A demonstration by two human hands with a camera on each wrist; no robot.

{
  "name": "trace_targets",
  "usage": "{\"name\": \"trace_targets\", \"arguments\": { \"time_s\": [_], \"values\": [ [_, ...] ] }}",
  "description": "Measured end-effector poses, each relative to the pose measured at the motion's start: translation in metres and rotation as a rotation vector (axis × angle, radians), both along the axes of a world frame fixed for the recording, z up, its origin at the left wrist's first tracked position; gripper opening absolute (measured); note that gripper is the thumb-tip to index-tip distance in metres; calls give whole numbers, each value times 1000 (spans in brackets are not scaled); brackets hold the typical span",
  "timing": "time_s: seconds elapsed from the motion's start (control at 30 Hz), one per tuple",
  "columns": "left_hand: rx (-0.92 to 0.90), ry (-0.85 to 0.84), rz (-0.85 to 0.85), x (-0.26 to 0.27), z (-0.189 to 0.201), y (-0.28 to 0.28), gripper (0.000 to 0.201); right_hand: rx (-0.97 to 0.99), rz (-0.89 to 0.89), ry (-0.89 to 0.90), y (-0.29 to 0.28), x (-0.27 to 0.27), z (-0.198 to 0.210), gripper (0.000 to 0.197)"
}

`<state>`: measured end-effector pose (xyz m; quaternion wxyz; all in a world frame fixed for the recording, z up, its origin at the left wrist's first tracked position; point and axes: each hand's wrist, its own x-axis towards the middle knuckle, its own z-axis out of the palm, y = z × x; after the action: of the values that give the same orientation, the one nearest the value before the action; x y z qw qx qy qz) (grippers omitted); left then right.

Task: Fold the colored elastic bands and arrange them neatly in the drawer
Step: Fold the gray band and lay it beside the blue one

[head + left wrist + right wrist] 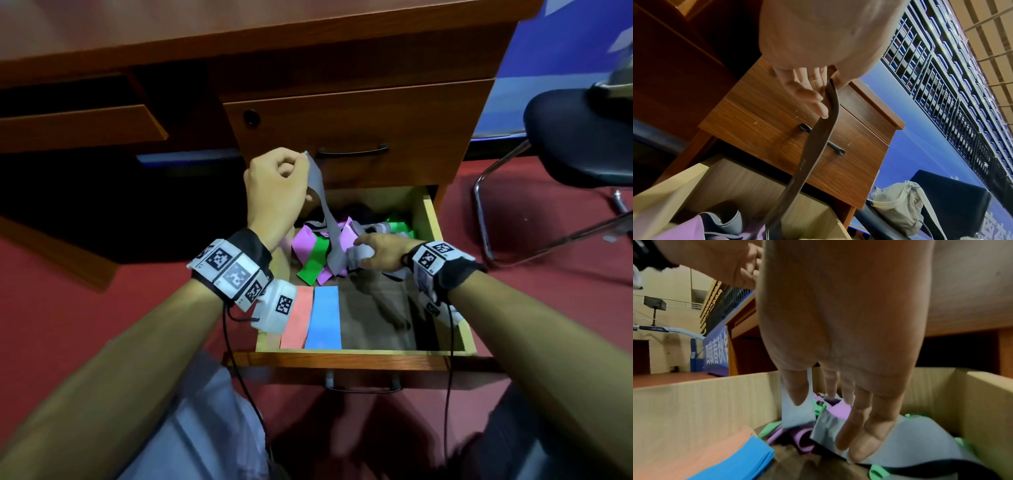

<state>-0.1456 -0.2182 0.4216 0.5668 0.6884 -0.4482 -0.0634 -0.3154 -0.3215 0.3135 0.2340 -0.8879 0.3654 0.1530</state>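
Lifting one long grey elastic band out of the tangle is where things could snag: the band runs from the raised left hand down into the heap of purple, green and grey bands at the far end of the open pale-wood drawer, and its lower part looks caught among the others. A further pull might drag neighbouring bands up with it, spill them over the drawer's side wall, or shove the heap toward the two folded bands. A stretchy strip could also slip from a light fingertip grip and snap back.

The left hand is curled, thumb and fingers pinching the band's top end above the drawer's far left corner; the left wrist view shows the strip hanging taut from those fingertips. The right hand sits low over the heap near the right wall, fingers reaching down and closing on grey band material there; whether this is the same band's other end I cannot tell.

A folded salmon-pink band and a folded blue band lie flat, side by side and touching, along the near left part of the drawer floor.
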Motion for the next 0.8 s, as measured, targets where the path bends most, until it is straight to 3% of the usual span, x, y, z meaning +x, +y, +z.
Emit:
{"name": "trace_targets", "arguments": {
  "time_s": [0.17, 0.27, 0.47, 0.6, 0.8],
  "values": [
    [11, 35, 38, 8, 0, 1, 30, 113, -25, -35, 0, 8, -28, 89],
    [23, 31, 40, 10, -1, 1, 30, 134, -20, -52, 1, 13, -36, 91],
    [66, 47, 12, 7, -3, 1, 31, 39, -58, -90, 1, 21, -46, 65],
    [82, 52, -16, 3, -5, 2, 31, -86, -45, -116, 1, 19, -47, 19],
    [179, 89, -59, -1, -8, 2, 30, -153, -206, -310, -6, 12, -28, 15]
  ]
}}
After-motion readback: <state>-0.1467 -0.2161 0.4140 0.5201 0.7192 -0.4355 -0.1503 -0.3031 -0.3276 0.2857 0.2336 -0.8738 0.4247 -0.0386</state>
